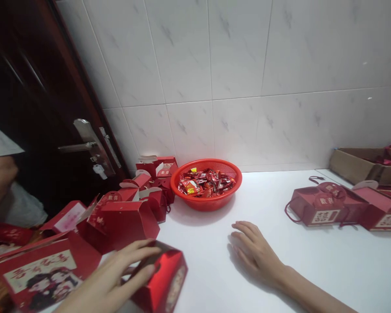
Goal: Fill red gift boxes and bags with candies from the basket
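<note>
My left hand (117,269) is closed on a red gift box (167,278) at the front of the white table, with thumb and fingers at its top edge. The box is tilted, and part of it lies hidden behind my hand. To the right, my right hand (256,252) rests by the white tabletop with its fingers loosely apart and nothing in them. Beyond both hands stands a red plastic basket (207,204) of wrapped candies (208,180).
Several open red boxes (124,221) crowd the left side. On the right stand red boxes with cord handles (329,206), before a cardboard carton (355,167). A tiled wall (241,130) closes the back. A person's arm (0,182) shows at left by a dark door (52,104).
</note>
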{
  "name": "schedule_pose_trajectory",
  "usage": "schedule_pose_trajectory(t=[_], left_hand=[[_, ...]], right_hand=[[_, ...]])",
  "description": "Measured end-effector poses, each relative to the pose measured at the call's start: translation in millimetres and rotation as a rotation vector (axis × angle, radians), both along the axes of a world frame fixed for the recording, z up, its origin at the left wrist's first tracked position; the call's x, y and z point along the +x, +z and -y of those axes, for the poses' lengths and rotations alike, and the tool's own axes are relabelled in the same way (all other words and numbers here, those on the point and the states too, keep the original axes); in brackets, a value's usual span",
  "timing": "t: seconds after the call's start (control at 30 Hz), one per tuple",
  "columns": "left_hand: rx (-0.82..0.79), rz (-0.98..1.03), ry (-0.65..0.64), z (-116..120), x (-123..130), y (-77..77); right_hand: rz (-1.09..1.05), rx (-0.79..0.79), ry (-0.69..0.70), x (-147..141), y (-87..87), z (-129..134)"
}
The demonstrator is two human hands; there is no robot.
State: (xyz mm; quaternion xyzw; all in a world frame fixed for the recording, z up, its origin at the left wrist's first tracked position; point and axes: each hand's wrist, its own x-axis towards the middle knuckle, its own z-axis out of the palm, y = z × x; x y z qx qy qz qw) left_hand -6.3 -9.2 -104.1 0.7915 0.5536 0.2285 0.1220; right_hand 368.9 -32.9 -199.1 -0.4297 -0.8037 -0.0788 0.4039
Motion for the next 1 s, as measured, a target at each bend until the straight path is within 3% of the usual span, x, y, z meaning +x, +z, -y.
schedule_pose_trajectory(t=[0.17,0.27,0.37,0.47,0.57,0.73,0.83,1.0], left_hand=[[-0.26,0.024,-0.339,-13.7,99.3,36.5],[-0.236,0.026,-0.429,-36.1,137.2,39.2],[-0.201,0.034,-0.472,-52.4,159.0,34.6],[-0.19,0.015,-0.508,-62.0,168.3,33.8],[-0.28,-0.03,-0.553,-71.2,169.2,38.6],[-0.377,-0.045,-0.516,-85.6,163.2,48.3],[-0.413,-0.104,-0.502,-90.7,157.2,51.4],[-0.497,-0.106,-0.454,-98.3,141.0,52.1]], right_hand=[[-0.23,-0.038,-0.03,-4.6,27.5,-6.8],[-0.366,-0.107,-0.007,-13.1,50.1,-12.4],[-0.337,-0.142,0.016,-20.0,65.9,-21.6],[-0.188,-0.182,-0.001,-22.6,77.3,-31.7],[0.003,-0.275,-0.008,-23.8,92.4,-36.7],[0.208,-0.46,0.031,-27.7,121.8,-37.4],[0.236,-0.527,0.052,-25.5,131.8,-42.8],[0.079,-0.609,0.255,-8.3,135.2,-57.7]])
